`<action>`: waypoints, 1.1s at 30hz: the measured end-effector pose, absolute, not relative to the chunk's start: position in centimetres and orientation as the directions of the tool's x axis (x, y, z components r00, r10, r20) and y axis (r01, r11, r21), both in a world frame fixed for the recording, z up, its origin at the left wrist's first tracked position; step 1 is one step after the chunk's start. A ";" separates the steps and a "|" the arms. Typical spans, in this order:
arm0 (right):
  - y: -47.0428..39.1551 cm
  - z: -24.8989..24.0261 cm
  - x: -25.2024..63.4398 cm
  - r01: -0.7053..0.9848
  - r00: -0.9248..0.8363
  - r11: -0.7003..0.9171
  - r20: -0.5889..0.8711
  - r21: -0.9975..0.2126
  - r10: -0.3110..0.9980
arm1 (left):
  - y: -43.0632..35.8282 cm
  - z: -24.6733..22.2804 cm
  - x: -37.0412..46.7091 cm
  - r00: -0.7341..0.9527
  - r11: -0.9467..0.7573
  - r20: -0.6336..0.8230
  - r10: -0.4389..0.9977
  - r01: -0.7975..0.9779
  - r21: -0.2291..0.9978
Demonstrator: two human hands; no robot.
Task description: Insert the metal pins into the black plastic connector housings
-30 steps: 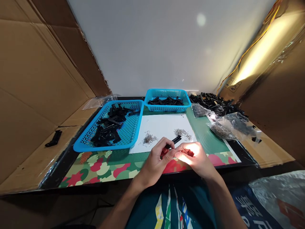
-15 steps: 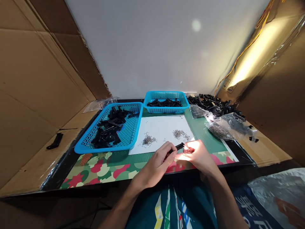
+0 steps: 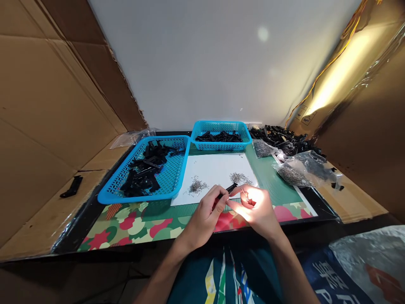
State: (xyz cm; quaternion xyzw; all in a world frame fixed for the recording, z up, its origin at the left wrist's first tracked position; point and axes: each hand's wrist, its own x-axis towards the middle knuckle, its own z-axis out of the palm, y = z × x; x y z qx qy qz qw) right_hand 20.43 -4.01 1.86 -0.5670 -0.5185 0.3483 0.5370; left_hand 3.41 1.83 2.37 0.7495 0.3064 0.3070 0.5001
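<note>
one black part [image 3: 232, 187] in left hand [image 3: 207, 212]

My tabletop [image 3: 267, 169] carries a large blue basket [image 3: 179, 181], a smaller blue basket [image 3: 218, 146] and a white sheet [image 3: 215, 169]. On my right lie two bags [image 3: 292, 174] and heaped black parts [image 3: 283, 138].

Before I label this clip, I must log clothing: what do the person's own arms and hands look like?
The left hand and right hand are ungloved. No sleeve, watch or bracelet shows on either forearm. The dark teal garment has yellow, green, white and blue streaks.
</note>
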 end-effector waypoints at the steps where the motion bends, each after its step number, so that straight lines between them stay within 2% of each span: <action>1: -4.1 1.8 20.1 0.224 0.234 0.127 0.180 -0.966 0.956 | 1.8 2.3 3.4 0.616 -0.299 0.153 0.773 0.140 0.944; 6: -4.1 0.8 18.2 0.331 0.286 0.161 0.261 -0.930 0.922 | 1.9 1.8 3.4 0.534 -0.263 0.132 0.835 0.177 0.949; 11: -4.1 -0.1 15.9 0.417 0.338 0.203 0.359 -0.886 0.870 | 2.1 1.3 3.5 0.387 -0.376 0.260 0.885 0.263 0.888; 18: -4.2 -0.5 15.2 0.514 0.396 0.241 0.477 -0.823 0.784 | 1.7 1.4 3.6 0.403 -0.478 0.333 0.852 0.341 0.809; 23: -4.1 -0.4 15.1 0.499 0.407 0.243 0.472 -0.832 0.782 | 1.6 1.4 3.6 0.399 -0.483 0.343 0.850 0.334 0.810; 33: -4.1 -0.3 15.7 0.477 0.403 0.244 0.458 -0.844 0.792 | 1.6 1.4 3.4 0.426 -0.370 0.244 0.871 0.242 0.897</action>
